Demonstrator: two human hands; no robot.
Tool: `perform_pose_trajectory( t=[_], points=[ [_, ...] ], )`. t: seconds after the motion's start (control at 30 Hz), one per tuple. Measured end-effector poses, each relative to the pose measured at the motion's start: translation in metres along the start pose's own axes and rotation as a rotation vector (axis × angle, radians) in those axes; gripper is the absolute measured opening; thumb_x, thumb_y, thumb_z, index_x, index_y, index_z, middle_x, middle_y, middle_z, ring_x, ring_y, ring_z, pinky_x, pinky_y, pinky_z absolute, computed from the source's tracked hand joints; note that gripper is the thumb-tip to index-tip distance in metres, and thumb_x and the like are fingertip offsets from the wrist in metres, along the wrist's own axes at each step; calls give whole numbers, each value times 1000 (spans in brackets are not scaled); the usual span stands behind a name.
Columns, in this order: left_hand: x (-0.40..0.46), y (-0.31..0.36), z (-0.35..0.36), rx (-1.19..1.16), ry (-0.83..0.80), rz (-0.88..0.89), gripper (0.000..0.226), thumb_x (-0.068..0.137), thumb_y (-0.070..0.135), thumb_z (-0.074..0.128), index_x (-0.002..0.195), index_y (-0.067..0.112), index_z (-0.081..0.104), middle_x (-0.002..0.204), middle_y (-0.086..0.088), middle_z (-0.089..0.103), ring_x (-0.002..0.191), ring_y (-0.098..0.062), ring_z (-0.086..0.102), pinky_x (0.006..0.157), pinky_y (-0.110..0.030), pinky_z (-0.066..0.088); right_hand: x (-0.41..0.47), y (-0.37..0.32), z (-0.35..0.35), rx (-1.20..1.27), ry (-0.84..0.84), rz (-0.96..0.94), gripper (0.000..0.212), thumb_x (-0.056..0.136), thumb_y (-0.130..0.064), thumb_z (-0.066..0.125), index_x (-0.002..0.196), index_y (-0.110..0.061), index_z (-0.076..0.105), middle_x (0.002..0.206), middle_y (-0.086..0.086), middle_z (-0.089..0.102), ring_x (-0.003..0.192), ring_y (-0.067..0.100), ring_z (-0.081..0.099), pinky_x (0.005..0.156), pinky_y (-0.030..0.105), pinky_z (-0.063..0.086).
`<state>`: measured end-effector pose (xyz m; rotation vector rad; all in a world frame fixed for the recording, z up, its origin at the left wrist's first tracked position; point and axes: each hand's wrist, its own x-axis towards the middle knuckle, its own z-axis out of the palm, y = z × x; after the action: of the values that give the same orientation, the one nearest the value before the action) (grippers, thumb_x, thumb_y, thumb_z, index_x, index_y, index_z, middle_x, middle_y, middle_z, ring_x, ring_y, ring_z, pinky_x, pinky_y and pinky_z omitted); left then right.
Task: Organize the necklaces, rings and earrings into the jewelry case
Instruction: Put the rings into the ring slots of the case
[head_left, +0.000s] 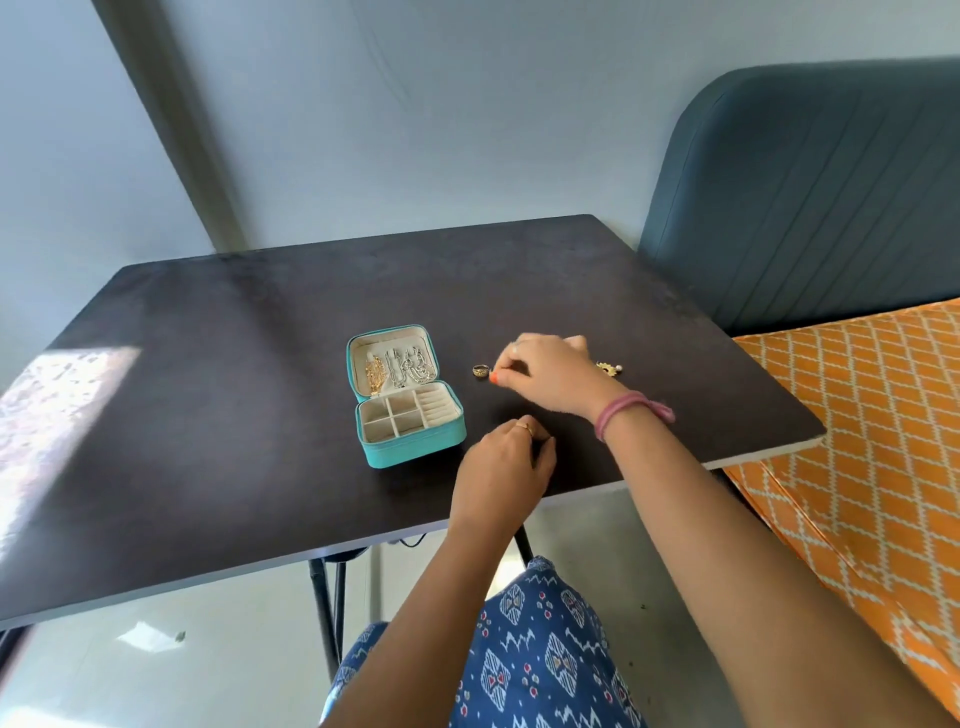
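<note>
**Hands beside the open jewelry case**

From the head view we see our right hand (545, 371) hovering with fingers curled, a ring (481, 370) just left of its fingertips and earrings (609, 368) behind its wrist. Our left hand (511, 457), loosely curled and holding nothing visible, rests on the counter (234, 338) just right of the jewelry case (408, 400), necklaces (400, 366) in its lid.

daylight soft; sun patch on table (67, 395) left; edges warped

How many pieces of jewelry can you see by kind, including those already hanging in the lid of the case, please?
Necklaces hanging in the jewelry case lid: 3 (one gold, two silver)
Rings loose on the table: 1
Earrings loose on the table: 1 gold piece, partly hidden behind the right hand
Total: 5
</note>
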<state>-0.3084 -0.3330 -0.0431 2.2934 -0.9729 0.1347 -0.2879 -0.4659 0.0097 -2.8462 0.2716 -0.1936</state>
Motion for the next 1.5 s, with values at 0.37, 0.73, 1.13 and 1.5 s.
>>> perform_pose_trajectory(
  t=[0.37,0.73,1.13,1.5],
  points=[
    [2,-2,1,-10,11,-4,19,95,30,53,100,17,65,90,-2,67,84,-22,62,62,-27,33,16,-5,0,47,-65,56,26,97,-41,45,105,-30,67,115,-11,65,107,16,57,99,43,35],
    [34,14,14,138,-96,-181,31,99,37,39,123,20,46,107,-4,68,100,-30,64,65,-33,37,-21,61,-15,88,126,193,17,92,-34,59,105,-37,71,91,-18,54,108,14,56,95,36,33],
    [41,13,21,215,-79,-114,32,101,36,34,124,23,52,109,-1,67,98,-28,65,62,-30,34,3,50,-15,-90,-19,241,27,87,-43,60,78,-24,77,95,-22,68,93,13,59,82,36,26],
    [42,13,20,212,-86,-118,32,102,35,32,124,25,53,110,-1,67,98,-26,64,62,-29,33,0,47,-31,-169,-144,188,15,83,-42,63,94,-36,72,75,-20,58,94,7,56,82,35,24]
  ],
)
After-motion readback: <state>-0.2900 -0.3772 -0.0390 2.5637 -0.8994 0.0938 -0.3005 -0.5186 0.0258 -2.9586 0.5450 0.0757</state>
